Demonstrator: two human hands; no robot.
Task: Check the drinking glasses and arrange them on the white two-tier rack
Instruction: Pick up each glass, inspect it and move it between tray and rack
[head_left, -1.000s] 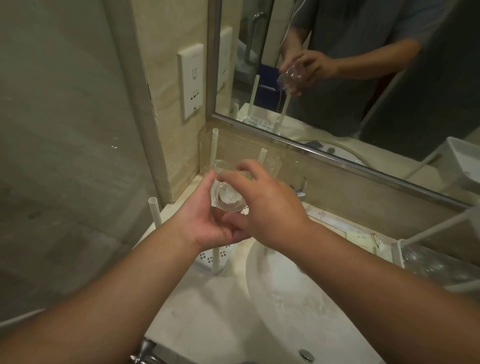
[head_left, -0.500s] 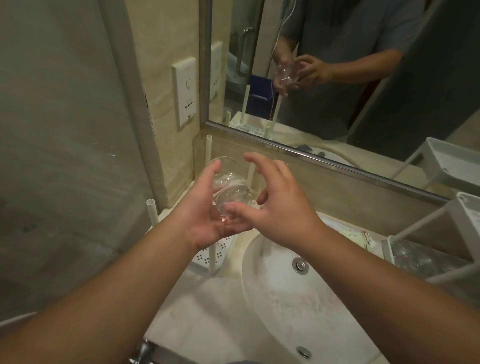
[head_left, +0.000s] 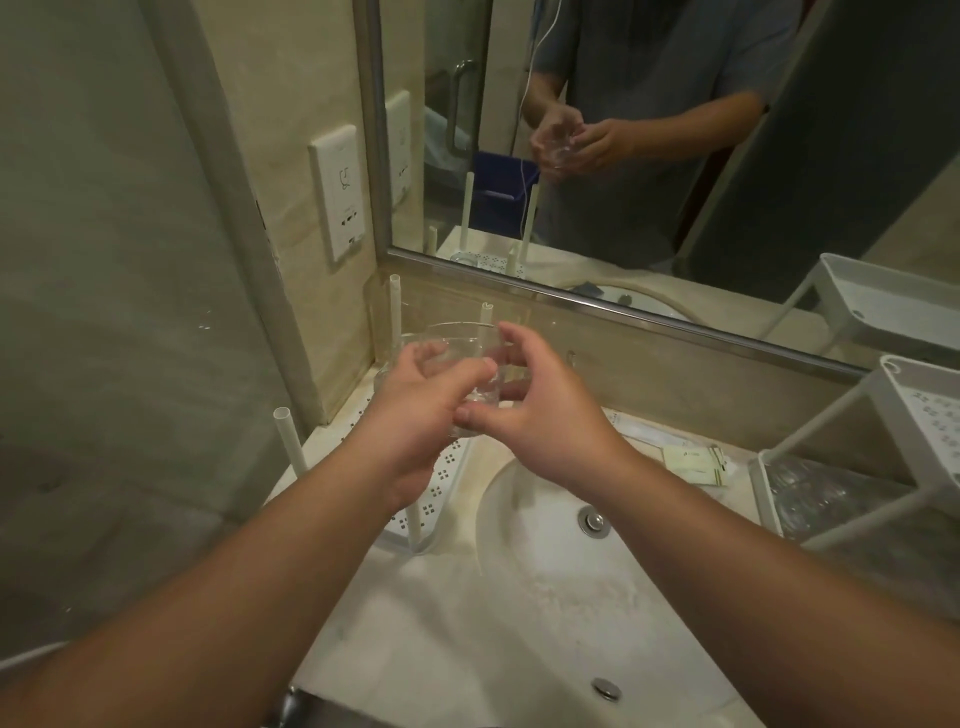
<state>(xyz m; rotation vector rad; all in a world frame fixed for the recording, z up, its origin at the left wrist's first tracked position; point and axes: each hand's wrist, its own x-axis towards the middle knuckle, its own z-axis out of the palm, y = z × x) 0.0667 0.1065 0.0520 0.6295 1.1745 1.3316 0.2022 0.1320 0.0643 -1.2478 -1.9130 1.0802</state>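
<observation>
Around the perforated white tray (head_left: 441, 467), four upright posts (head_left: 290, 441) fence its corners; bare counter lies open in front of it, with the basin (head_left: 545, 571) just beside.

Clear round drinking glass (head_left: 475, 379) held up tilted between both hands, above white perforated rack tray (head_left: 441, 475) with upright white posts at tabletop's left corner. White two-tier wire-leg rack (head_left: 852, 395) at right edge; more clear glasses (head_left: 821, 499) on its lower tier.
</observation>
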